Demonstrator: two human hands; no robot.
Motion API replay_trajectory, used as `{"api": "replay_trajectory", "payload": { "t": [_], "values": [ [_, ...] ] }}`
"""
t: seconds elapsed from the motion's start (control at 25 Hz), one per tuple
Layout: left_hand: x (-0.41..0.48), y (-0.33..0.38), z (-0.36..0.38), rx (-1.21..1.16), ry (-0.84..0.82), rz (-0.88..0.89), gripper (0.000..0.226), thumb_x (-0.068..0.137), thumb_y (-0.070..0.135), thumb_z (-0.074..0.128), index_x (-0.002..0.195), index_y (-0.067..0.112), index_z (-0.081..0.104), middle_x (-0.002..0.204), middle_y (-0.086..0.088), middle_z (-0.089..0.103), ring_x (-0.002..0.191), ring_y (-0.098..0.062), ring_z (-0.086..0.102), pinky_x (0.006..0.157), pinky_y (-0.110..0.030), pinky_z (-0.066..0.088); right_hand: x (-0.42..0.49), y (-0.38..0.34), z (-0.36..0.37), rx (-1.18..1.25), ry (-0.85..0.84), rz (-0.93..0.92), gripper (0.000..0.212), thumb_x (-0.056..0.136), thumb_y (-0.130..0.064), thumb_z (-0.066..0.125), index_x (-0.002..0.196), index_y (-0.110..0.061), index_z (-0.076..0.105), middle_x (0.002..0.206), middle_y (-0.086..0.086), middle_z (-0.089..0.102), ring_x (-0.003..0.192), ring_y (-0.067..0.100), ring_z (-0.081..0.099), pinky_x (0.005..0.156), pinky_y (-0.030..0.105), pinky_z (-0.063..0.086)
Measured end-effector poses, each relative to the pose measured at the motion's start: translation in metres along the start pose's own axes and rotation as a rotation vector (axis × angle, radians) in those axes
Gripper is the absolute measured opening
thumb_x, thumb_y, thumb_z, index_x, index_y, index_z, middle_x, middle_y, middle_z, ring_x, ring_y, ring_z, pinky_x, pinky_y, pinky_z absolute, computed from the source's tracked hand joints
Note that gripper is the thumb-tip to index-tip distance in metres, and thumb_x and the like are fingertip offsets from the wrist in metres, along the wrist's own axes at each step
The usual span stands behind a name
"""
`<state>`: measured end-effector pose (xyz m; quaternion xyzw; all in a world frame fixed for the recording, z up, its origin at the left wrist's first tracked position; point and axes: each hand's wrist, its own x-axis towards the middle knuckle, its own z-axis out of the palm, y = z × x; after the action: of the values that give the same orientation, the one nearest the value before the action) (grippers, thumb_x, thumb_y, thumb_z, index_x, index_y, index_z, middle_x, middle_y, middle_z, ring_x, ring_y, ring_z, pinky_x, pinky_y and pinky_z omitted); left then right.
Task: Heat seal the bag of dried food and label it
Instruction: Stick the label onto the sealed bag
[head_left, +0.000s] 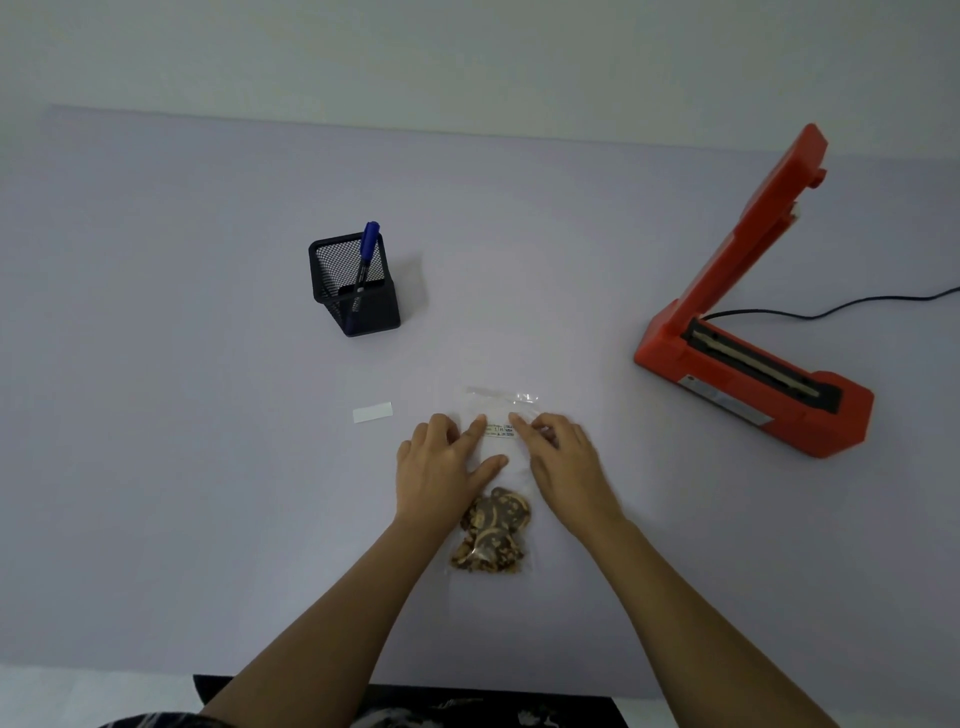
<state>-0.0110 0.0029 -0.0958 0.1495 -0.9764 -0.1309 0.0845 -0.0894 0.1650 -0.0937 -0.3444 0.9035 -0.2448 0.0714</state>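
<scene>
The bag (503, 470) is lying lengthwise up the frame's lower centre, sealed end uppermost. The left hand (447, 465) and right hand (563, 457) are flanking it, straight fingers pressing its label (501, 430).

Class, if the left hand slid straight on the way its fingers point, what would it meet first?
The left hand would probably meet the white label on the bag, just ahead of its fingers.

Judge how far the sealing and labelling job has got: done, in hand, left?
Done: a label bearing text sits on the bag; the pen stands in its holder. In hand: left hand and right hand press the label flat. Left: unclear whether the bag is sealed; the sealer stands open, apart from it.
</scene>
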Motion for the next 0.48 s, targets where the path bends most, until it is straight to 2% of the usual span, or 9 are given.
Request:
{"api": "replay_trajectory", "payload": {
  "t": [0.08, 0.16, 0.32, 0.48],
  "values": [
    [0.0010, -0.0030, 0.0017, -0.005, 0.022, 0.063, 0.057, 0.079, 0.059, 0.046, 0.112, 0.017, 0.067, 0.097, -0.008, 0.061, 0.079, -0.026, 0.059, 0.060, -0.034, 0.049, -0.0008, 0.0026, -0.0045, 0.012, -0.027, -0.031, 0.039, 0.090, -0.018, 0.049, 0.128, -0.022, 0.053, 0.122, 0.007, 0.053, 0.102, 0.021, 0.051, 0.092, 0.035, 0.047],
    [0.0024, -0.0040, 0.0025, 0.017, 0.034, 0.136, 0.055, 0.082, 0.055, 0.048, 0.110, 0.012, 0.067, 0.107, -0.009, 0.066, 0.086, -0.028, 0.062, 0.065, -0.036, 0.051, -0.0018, 0.0039, -0.0046, -0.028, -0.024, -0.059, 0.038, 0.091, -0.027, 0.042, 0.126, -0.021, 0.055, 0.130, 0.005, 0.052, 0.103, 0.020, 0.051, 0.092, 0.036, 0.046],
    [0.0029, -0.0053, -0.0003, 0.050, 0.035, 0.180, 0.052, 0.083, 0.053, 0.048, 0.111, 0.013, 0.068, 0.107, -0.006, 0.069, 0.086, -0.027, 0.063, 0.066, -0.035, 0.053, -0.0031, 0.0033, -0.0020, -0.020, -0.019, -0.043, 0.039, 0.091, -0.030, 0.041, 0.127, -0.019, 0.053, 0.131, 0.002, 0.054, 0.110, 0.019, 0.048, 0.096, 0.039, 0.046],
    [0.0048, -0.0099, -0.0024, 0.071, 0.010, 0.223, 0.040, 0.087, 0.047, 0.047, 0.109, 0.021, 0.069, 0.106, -0.004, 0.068, 0.083, -0.027, 0.061, 0.061, -0.034, 0.050, -0.0013, 0.0015, -0.0053, -0.038, -0.046, -0.047, 0.038, 0.091, -0.031, 0.039, 0.124, -0.025, 0.056, 0.130, 0.003, 0.056, 0.106, 0.024, 0.051, 0.093, 0.037, 0.047]
  ]
}}
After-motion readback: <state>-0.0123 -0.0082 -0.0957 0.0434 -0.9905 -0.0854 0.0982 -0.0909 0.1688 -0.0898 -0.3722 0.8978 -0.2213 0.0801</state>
